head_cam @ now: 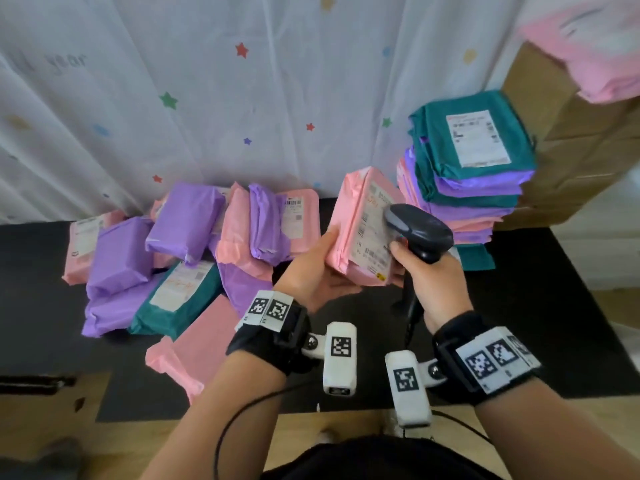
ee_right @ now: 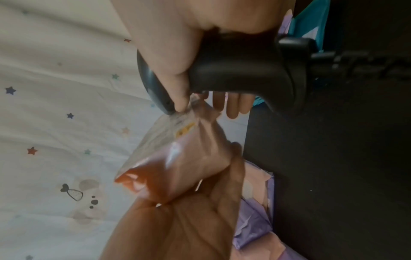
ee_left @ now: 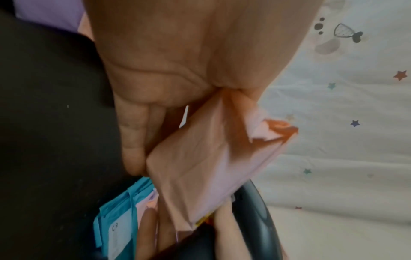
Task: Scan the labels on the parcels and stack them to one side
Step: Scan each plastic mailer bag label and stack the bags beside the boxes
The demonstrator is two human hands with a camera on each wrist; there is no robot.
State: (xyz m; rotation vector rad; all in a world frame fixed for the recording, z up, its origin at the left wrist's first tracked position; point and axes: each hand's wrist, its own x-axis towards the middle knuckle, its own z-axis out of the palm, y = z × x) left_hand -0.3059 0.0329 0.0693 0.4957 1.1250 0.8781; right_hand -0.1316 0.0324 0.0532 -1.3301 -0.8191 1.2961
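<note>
My left hand (head_cam: 320, 268) holds a pink parcel (head_cam: 349, 223) up off the table, its white label (head_cam: 372, 230) turned to the right. My right hand (head_cam: 426, 275) grips a black barcode scanner (head_cam: 420, 230) whose head points at that label from close by. The left wrist view has the pink parcel (ee_left: 200, 158) against my palm and fingers (ee_left: 133, 140). In the right wrist view the scanner handle (ee_right: 240, 70) sits in my fist, with the pink parcel (ee_right: 177, 161) just below its nose. A neat stack of teal, purple and pink parcels (head_cam: 474, 168) stands at the right.
A loose heap of purple, pink and teal parcels (head_cam: 180, 258) covers the left part of the black table (head_cam: 45, 306). A star-printed white curtain (head_cam: 207, 98) hangs behind. Cardboard boxes (head_cam: 581, 150) with pink parcels on top stand at the far right. The scanner cable (head_cam: 412, 313) trails down.
</note>
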